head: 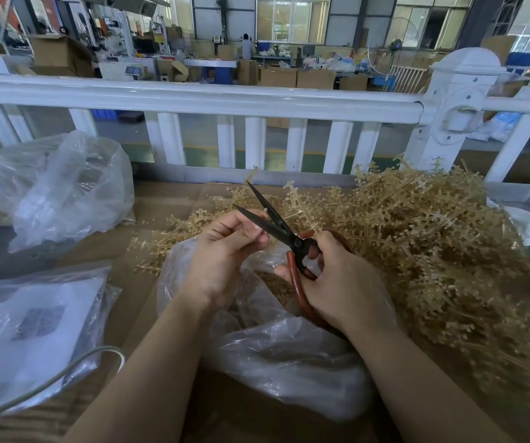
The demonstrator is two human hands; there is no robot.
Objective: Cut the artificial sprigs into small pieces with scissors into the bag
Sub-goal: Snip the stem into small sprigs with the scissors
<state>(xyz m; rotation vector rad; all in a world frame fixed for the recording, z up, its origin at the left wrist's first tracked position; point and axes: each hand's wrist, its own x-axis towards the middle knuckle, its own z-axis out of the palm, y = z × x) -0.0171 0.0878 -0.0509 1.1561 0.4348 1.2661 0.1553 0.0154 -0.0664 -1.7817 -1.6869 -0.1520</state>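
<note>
A heap of tan artificial sprigs [433, 244] sprawls over the table [168, 199] beyond and to the outer side of the right hand [337, 282]. Under both hands lies the clear bag [283, 350], mouth open, cut pieces inside. The right hand grips the red handles of the scissors [284, 235] — blades parted — while the left hand [228, 251] pinches a small sprig piece [265, 212] between those blades.
</note>
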